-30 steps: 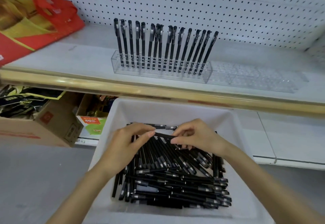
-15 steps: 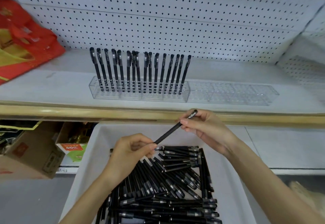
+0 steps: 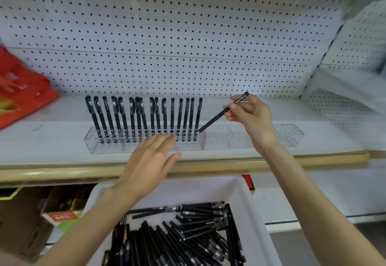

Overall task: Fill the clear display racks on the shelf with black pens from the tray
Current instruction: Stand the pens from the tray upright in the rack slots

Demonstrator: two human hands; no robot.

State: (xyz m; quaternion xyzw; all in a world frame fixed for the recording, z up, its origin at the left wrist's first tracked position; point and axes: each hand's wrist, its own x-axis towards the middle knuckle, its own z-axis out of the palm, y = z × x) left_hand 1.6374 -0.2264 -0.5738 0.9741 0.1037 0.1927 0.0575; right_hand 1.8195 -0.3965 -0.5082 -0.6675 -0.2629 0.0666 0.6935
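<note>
Red bag (image 3: 25, 98): lies at the far left of the shelf (image 3: 41, 138), well apart from the racks.
Left rack (image 3: 108, 146): clear, on the shelf; sits lower in the view than half a second ago, as the camera has tipped up.
Standing pens (image 3: 172, 115): a black row, upright or slightly leaning, across the whole left rack.
Left hand (image 3: 150, 161): has let go of the pen end it pinched over the tray; it is now released, fingers straight, reaching to the left rack's front. Blur hides whether it touches.
Tray (image 3: 208, 190): white, below the shelf edge.
Loose pens (image 3: 188, 236): heaped in the tray.
Held pen (image 3: 215, 119): raised from above the tray to the shelf; tilted, its lower tip at the left rack's right end, just beside the last standing pen.
Right hand (image 3: 252, 115): fingers and thumb pinch the held pen's upper end.
Right rack (image 3: 288, 136): clear, end to end with the left rack, partly behind the right wrist.
</note>
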